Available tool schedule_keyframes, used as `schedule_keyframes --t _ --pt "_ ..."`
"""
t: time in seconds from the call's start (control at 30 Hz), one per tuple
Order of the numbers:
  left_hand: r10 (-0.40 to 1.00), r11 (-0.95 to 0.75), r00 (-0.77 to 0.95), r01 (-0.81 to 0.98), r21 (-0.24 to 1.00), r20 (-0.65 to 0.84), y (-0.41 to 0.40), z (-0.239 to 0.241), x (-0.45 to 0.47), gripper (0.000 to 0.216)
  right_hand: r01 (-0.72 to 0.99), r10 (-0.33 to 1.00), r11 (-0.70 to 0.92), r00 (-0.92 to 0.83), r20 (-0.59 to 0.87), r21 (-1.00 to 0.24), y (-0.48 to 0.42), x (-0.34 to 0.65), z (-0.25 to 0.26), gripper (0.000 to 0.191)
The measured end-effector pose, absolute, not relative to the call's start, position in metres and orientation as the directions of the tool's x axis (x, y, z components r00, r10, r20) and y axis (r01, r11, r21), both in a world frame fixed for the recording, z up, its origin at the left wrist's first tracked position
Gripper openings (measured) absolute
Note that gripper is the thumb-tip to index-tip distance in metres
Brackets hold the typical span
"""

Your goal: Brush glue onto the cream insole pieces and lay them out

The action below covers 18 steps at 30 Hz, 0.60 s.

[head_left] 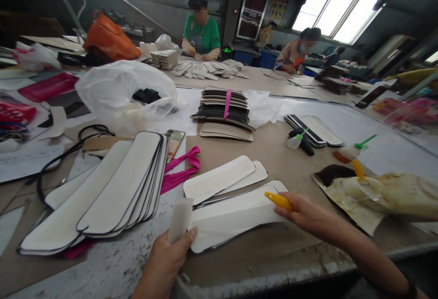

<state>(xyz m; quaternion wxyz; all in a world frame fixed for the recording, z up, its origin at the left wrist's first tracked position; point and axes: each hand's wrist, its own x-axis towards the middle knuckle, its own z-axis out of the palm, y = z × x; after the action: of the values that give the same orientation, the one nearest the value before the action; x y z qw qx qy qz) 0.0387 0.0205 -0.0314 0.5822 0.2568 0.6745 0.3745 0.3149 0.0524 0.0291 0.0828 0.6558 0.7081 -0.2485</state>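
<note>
The person's left hand [167,258] is pinching a pale, flat, narrow strip [180,219] between thumb and fingers, and the strip is standing up from the grip just beside the left end of a long white panel with rounded corners [236,221]. The right hand [303,210] is clamping its fingers around a tapered yellow handle [278,200] at the panel's right end; whether its tool is touching the panel, I cannot tell. The panel is lying on the brown-covered worktop [270,249] between the two hands. Two smaller-looking white rounded panels [219,179] are lying just beyond it, one partly covering the other. To the left, a fanned stack of white panels with dark edges [119,189] is resting near a bright pink fabric strip [181,171]. Farther back, a layered bundle of dark and tan pieces [212,107] is sitting with a pink band [227,104] around it, and a co-worker in a green top [210,32] is holding both hands low over the table.
</note>
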Motion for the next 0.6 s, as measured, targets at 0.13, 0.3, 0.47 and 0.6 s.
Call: schedule_keyframes --t 0.13,0.3,0.47,0.6 --pt "0.798 0.571 -0.203 -0.044 0.82 -0.567 0.02 -0.038 0.039 0.032 0.997 0.934 -0.016 -0.01 -0.358 -0.071 0.048 0.323 0.019 0.027" --pt "0.794 0.588 -0.178 -0.019 0.808 -0.582 0.018 -0.048 0.039 0.033 0.998 0.946 -0.021 0.039 -0.321 0.057 0.054 0.312 0.013 0.024" --pt "0.766 0.606 -0.212 -0.077 0.791 -0.607 0.019 -0.046 0.042 0.033 0.997 0.95 -0.015 0.037 -0.309 0.073 0.059 0.311 0.008 0.02" --pt "0.747 0.62 -0.22 -0.108 0.777 -0.627 0.021 -0.047 0.043 0.033 0.998 0.954 -0.008 0.028 -0.299 0.068 0.06 0.312 0.004 0.022"
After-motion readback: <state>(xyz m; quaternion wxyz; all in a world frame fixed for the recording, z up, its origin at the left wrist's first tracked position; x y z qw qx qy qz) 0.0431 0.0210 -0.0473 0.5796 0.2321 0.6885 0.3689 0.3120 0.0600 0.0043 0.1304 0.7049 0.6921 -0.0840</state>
